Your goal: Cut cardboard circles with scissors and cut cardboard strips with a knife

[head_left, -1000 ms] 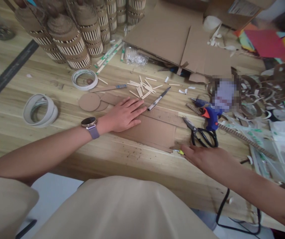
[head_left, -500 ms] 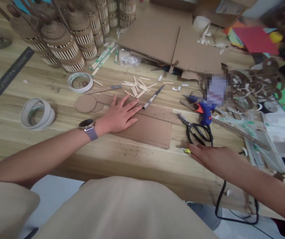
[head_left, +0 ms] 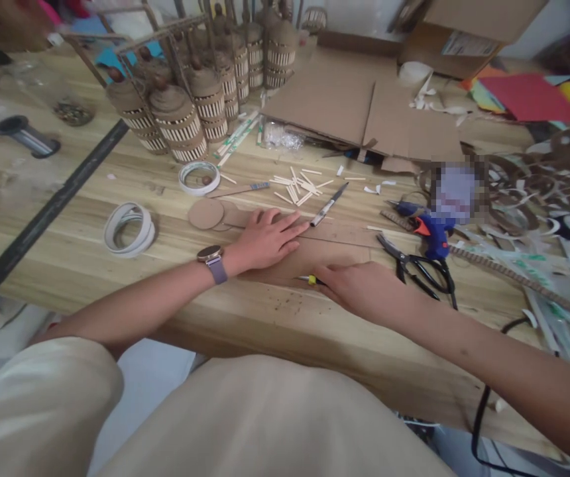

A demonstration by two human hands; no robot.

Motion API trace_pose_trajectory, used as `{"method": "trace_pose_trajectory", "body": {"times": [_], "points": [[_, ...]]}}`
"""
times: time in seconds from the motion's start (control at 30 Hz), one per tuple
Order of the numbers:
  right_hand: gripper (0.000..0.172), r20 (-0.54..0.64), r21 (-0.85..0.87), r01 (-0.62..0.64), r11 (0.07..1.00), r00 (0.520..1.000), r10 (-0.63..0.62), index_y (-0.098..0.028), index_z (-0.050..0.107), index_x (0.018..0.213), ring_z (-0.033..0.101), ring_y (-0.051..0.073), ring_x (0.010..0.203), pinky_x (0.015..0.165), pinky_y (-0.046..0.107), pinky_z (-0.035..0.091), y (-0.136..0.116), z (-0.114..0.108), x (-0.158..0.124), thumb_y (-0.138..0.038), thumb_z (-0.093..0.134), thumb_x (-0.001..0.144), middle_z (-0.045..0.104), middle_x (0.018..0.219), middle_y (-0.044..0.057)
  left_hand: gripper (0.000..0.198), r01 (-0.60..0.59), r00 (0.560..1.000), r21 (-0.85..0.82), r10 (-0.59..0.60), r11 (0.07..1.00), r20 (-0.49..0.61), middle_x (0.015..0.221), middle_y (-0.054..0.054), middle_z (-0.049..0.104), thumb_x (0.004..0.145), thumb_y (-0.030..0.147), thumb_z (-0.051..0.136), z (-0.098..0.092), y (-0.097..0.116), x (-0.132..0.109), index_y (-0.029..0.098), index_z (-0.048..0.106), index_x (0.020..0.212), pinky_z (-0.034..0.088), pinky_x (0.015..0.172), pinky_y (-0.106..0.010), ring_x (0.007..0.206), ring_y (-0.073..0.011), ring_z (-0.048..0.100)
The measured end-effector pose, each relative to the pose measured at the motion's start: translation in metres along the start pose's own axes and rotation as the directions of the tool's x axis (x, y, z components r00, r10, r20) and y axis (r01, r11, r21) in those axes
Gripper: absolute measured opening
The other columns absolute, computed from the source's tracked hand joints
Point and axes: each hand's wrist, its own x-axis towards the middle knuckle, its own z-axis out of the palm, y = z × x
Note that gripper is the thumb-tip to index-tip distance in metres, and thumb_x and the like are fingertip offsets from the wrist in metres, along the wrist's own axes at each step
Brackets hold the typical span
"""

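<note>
My left hand (head_left: 268, 240), a watch on its wrist, lies flat with fingers spread on a piece of brown cardboard (head_left: 327, 252). In my right hand (head_left: 364, 288) is a craft knife (head_left: 311, 280) with a yellow part near its thin metal blade. The blade is over the cardboard's near edge, just right of my left hand; whether it touches cannot be made out. A pen (head_left: 329, 204) rests just beyond my left fingertips. Cardboard discs (head_left: 206, 214) sit to the left of that hand, partly overlapping.
Black scissors (head_left: 417, 268) and a blue glue gun (head_left: 431, 232) lie to the right. Short wooden sticks (head_left: 302, 185) are scattered behind the pen. Tape rolls (head_left: 128, 230) stand at left. Lantern-like stick-and-cardboard crafts (head_left: 175, 126) and large cardboard sheets (head_left: 335, 96) fill the back.
My right hand has moved left with the craft knife, from beside the scissors to the cardboard's near edge. My left hand stays flat on the cardboard. The view has shifted left.
</note>
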Motion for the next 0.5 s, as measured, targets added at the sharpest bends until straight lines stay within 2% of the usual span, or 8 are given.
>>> {"method": "trace_pose_trajectory", "body": {"times": [0.17,0.5], "points": [[0.027,-0.014,-0.028,0.052,0.998,0.999,-0.052,-0.018,0.064,0.113,0.074,0.026,0.081,0.051,0.027,0.026,-0.014,-0.008,0.022,-0.032,0.043,0.105,0.079,0.094,0.007,0.048,-0.001,0.999,-0.027,0.000,1.000,-0.036,0.161,0.000,0.040,0.105,0.041,0.032,-0.001,-0.006,-0.001,0.032,0.047,0.150,0.031,0.107,-0.054,0.131,-0.0327,0.040],[0.025,-0.034,-0.081,0.069,0.994,0.997,-0.072,-0.017,0.065,0.114,0.075,0.025,0.071,0.049,0.026,0.033,-0.023,-0.009,0.027,-0.024,0.044,0.103,0.078,0.081,0.008,0.047,0.002,0.997,-0.016,-0.003,1.000,-0.074,0.160,0.000,0.043,0.104,0.040,0.036,0.002,-0.003,-0.001,0.031,0.050,0.148,0.032,0.106,-0.054,0.130,-0.0337,0.042]]}}
